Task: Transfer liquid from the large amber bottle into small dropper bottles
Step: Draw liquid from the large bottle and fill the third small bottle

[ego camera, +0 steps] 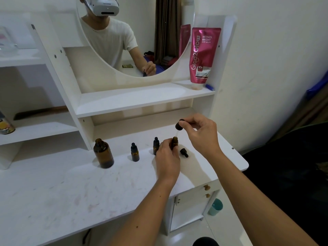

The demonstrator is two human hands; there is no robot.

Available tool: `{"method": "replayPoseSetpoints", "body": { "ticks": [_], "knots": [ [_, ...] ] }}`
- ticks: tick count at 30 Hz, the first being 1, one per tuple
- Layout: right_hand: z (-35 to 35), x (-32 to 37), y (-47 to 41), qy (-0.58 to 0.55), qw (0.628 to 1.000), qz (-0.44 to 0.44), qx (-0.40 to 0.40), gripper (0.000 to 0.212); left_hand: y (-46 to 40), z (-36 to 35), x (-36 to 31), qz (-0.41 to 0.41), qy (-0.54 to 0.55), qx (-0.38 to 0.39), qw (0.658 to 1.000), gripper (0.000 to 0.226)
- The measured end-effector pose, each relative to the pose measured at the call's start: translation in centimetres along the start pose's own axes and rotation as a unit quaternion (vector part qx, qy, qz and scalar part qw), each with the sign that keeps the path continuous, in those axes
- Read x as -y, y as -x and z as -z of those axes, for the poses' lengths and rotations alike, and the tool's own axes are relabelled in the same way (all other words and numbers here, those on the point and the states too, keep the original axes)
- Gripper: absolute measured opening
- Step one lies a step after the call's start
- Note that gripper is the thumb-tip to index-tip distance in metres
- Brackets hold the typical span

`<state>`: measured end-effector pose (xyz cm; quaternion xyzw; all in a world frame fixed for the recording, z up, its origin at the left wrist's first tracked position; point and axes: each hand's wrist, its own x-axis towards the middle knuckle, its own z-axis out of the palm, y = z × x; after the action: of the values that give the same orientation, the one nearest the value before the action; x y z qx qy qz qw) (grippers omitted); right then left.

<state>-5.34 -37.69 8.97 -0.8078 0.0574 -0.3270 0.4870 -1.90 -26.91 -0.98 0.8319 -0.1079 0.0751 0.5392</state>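
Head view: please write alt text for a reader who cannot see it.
The left hand holds an open small bottle while the right hand holds a dropper above it. The uncapped large bottle stands at left.

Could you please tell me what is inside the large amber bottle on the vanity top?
The large amber bottle stands uncapped. Its dark glass looks darker near the base, which may be a little liquid, but the tint hides the true level. Nothing is inserted in its open neck.
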Motion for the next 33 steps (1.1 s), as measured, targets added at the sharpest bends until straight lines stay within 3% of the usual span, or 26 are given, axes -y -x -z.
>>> {"method": "replayPoseSetpoints", "body": {
  "ticks": [18,27,33],
  "knots": [
    [1.2,2.7,1.5,-0.023,0.999,0.017,-0.036,0.009,1.8,1.5,0.8,0.000,0.012,0.029,1.000,0.040],
    [-1.3,6.6,2.8,-0.072,0.997,0.028,-0.009,0.012,4.7,8.6,2.1,0.052,0.049,0.041,0.997,0.051],
    [-5.4,8.9,3.8,-0.103,0.993,0.042,0.033,0.015,5.4,15.2,4.1,0.064,0.049,0.006,0.997,0.048]
  ]
}}
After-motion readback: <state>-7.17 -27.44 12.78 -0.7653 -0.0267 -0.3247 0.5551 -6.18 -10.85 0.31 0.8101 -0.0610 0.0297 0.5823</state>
